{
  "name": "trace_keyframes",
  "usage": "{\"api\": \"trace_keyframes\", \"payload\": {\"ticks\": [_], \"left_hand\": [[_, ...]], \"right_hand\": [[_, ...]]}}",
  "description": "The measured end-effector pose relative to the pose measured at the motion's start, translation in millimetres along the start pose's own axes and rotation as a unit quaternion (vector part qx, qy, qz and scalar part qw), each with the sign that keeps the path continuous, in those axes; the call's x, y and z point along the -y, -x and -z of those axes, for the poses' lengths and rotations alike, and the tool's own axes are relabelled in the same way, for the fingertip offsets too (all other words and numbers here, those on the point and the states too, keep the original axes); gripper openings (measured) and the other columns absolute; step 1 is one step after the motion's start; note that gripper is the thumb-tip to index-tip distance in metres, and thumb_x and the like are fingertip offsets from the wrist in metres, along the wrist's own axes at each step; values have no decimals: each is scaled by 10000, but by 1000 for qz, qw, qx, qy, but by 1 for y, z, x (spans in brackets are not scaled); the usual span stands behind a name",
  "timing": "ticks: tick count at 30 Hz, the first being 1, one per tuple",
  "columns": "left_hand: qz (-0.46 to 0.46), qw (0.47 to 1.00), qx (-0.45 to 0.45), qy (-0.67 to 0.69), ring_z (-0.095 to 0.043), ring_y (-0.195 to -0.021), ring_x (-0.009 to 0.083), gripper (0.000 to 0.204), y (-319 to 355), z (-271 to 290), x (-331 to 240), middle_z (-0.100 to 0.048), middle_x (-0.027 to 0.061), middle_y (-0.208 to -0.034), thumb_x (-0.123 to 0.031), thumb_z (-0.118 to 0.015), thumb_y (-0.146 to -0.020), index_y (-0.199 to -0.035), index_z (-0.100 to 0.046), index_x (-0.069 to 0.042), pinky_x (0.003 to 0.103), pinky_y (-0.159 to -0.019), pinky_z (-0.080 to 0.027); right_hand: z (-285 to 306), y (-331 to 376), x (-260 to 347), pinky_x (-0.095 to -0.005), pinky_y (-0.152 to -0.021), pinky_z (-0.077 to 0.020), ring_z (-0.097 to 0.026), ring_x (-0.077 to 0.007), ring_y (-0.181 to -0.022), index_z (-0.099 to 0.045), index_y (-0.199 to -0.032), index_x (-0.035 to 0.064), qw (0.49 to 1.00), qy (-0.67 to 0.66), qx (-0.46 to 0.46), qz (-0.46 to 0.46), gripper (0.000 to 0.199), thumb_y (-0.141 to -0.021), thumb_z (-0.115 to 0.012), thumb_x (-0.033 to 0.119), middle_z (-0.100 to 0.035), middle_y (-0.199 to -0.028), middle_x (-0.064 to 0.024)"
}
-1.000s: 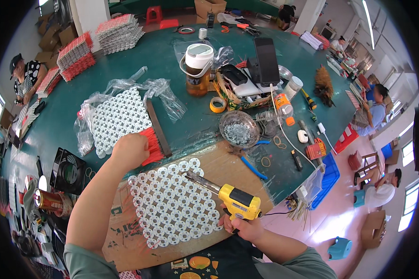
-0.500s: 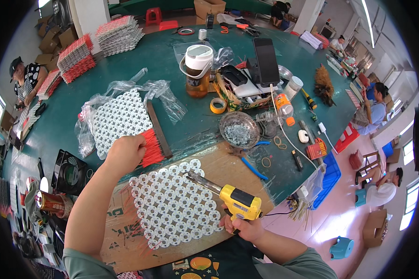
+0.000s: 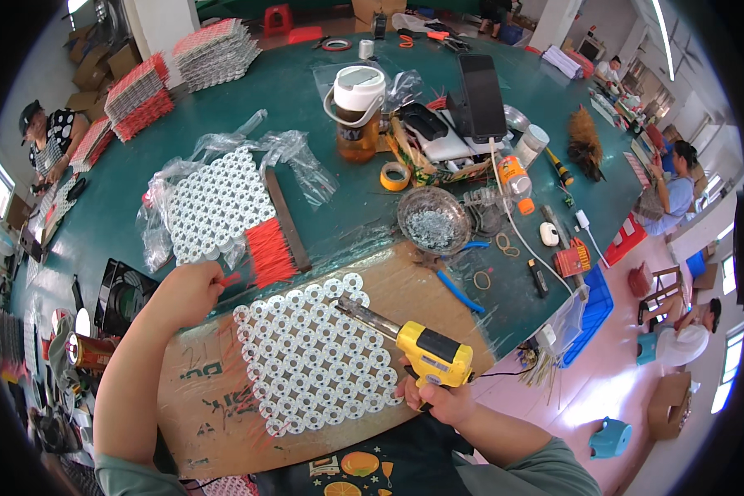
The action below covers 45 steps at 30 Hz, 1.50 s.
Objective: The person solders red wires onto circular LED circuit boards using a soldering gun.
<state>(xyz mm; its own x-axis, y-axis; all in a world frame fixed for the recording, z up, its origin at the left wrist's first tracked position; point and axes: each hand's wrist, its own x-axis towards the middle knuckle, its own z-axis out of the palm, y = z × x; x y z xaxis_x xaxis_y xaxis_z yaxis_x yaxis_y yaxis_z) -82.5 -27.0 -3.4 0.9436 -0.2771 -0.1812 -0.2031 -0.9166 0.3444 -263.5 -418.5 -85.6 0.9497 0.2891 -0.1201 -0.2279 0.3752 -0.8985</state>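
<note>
The panel of white discs (image 3: 321, 357) lies flat on a sheet of cardboard (image 3: 198, 405), close to the person's body. It looks thin, light and fairly stiff, a grid of small round boards joined at their edges. The narrow joins probably make it snap-prone if bent, so the outer rim, held at two opposite sides, seems the safest place to grip.

At three o'clock from the panel, the right hand (image 3: 442, 401) is wrapped around the handle of a yellow soldering gun (image 3: 436, 354). Its metal nose points toward ten o'clock, over the panel's upper discs; whether the tip touches one cannot be told. The gun is likely the weightiest thing in hand, rigid and front-heavy; the plastic handle is the part to hold, and the metal may be hot.

At ten o'clock the left hand (image 3: 188, 293) is curled nearly closed, with a short red strand (image 3: 231, 279) poking out between thumb and fingers. Such strands look feather-light and springy, best pinched near one end.

At eleven o'clock lies a bunch of red wires (image 3: 270, 252), beside a dark bar (image 3: 285, 217). Farther along that direction, a second disc panel (image 3: 223, 207) rests among crumpled clear plastic (image 3: 302, 157), which looks soft and slippery. At one o'clock, a metal bowl (image 3: 426, 197) holds greyish scraps on the green table (image 3: 281, 83).
</note>
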Motion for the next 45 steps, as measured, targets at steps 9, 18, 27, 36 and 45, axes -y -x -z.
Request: {"api": "trace_keyframes", "payload": {"ticks": [9, 18, 27, 36, 45], "left_hand": [[9, 965, 49, -256, -695, -908, 372, 117, 7, -10, 30, -723, 169, -899, -134, -633, -865, -906, -717, -64, 492, -780, -542], [-41, 890, 68, -450, -724, -919, 274, 139, 0, 15, -13, -741, 97, -932, -147, -624, -890, -926, -740, -79, 415, -817, -547], [-44, 880, 132, -453, -738, -911, 278, 161, -12, -2, -9, -758, 106, -906, -142, -621, -860, -852, -771, -86, 425, -767, -574], [-67, 884, 97, -452, -731, -877, 279, 163, -10, -3, -7, -752, 104, -880, -159, -624, -862, -820, -764, -88, 418, -735, -565], [-45, 871, 102, -478, -703, -954, 249, 184, -12, -14, -14, -752, 76, -924, -175, -608, -895, -868, -774, -99, 452, -847, -519]], "right_hand": [[3, 1, -3, -422, -851, -528, -608, -160, -675, -454, -1391, -60, 999, -39, -1, 38, 668, -913, -743, 307, -606, -734, -49], [2, -2, -2, -411, -785, -539, -609, -176, -600, -458, -1409, -40, 999, -6, -6, 45, 687, -918, -732, 356, -583, -716, -47], [2, -1, 0, -407, -819, -522, -586, -147, -638, -431, -1411, -65, 999, -21, -2, 36, 708, -922, -737, 345, -590, -722, -37], [1, -2, 1, -396, -866, -516, -583, -135, -654, -447, -1402, -47, 999, -28, 11, 28, 678, -915, -739, 324, -591, -727, -37], [1, 0, 3, -416, -891, -504, -604, -153, -695, -458, -1421, -10, 1000, -11, 14, 4, 694, -918, -746, 371, -614, -768, -50]]}}
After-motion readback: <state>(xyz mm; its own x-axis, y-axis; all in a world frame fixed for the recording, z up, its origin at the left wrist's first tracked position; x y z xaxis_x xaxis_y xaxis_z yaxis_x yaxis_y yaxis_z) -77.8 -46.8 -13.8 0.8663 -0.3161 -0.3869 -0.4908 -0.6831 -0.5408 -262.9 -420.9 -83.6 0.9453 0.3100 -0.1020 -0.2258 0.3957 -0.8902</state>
